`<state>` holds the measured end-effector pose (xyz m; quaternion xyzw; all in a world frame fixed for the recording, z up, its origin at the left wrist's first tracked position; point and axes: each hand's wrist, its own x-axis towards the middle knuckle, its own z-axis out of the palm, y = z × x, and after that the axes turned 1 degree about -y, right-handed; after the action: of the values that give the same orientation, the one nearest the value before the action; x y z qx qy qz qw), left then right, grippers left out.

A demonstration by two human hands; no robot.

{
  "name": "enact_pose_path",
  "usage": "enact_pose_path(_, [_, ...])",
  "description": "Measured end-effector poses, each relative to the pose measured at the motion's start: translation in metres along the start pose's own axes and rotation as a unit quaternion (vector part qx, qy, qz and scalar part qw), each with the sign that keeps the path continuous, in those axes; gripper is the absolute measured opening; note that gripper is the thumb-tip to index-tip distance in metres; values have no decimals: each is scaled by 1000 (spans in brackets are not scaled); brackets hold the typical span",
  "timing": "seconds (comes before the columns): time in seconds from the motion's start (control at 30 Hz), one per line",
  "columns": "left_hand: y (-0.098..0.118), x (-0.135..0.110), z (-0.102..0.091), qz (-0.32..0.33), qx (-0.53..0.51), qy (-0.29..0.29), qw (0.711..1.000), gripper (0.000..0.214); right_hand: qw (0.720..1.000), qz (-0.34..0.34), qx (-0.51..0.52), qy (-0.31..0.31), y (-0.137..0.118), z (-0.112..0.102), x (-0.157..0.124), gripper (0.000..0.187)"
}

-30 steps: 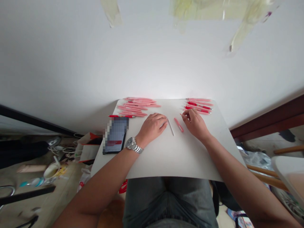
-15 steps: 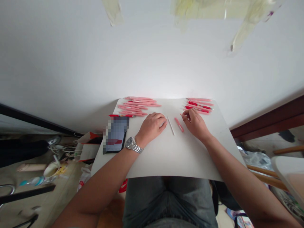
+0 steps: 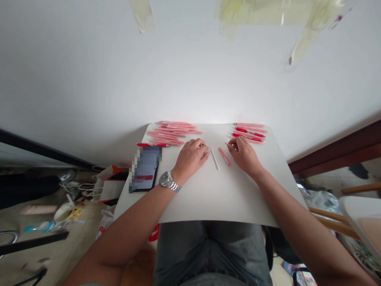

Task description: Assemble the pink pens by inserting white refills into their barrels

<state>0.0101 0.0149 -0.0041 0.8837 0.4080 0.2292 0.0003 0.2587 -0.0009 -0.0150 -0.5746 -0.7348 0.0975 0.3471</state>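
A slim white pen refill (image 3: 214, 158) lies on the white table (image 3: 214, 198) between my hands. To its right rests a pink pen barrel (image 3: 224, 156), apart from both hands. My left hand (image 3: 192, 157), with a metal watch (image 3: 169, 181) at its wrist, is curled just left of the refill. Its thumb and fingers come together, and whatever they hold is too small to make out. My right hand (image 3: 244, 154) pinches a small pink pen part (image 3: 226, 144) between thumb and finger, beside the barrel.
Several pink pens (image 3: 174, 131) lie at the back left, with a red pen (image 3: 151, 145) in front. More pink and red pens (image 3: 250, 133) lie at the back right. A tablet (image 3: 145, 169) with a blurred screen sits at the left edge. The wall (image 3: 190, 79) borders the table's back.
My left hand has shifted very slightly, its fingers lifting a little beside the refill. My right hand, the refill and the barrel stay in place.
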Motion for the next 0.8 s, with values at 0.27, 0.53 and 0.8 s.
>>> enact_pose_path(0.27, [1,0,-3,17,-3,-9,1000,13,1000,1,3,-8,-1,0,-1,10])
enact_pose_path(0.53, [1,1,-2,12,-7,-8,1000,14,1000,0,11,-7,-1,0,-1,12])
enact_pose_path(0.8, [2,-3,-4,-36,-103,22,994,12,1000,-10,19,-14,-5,0,-2,13])
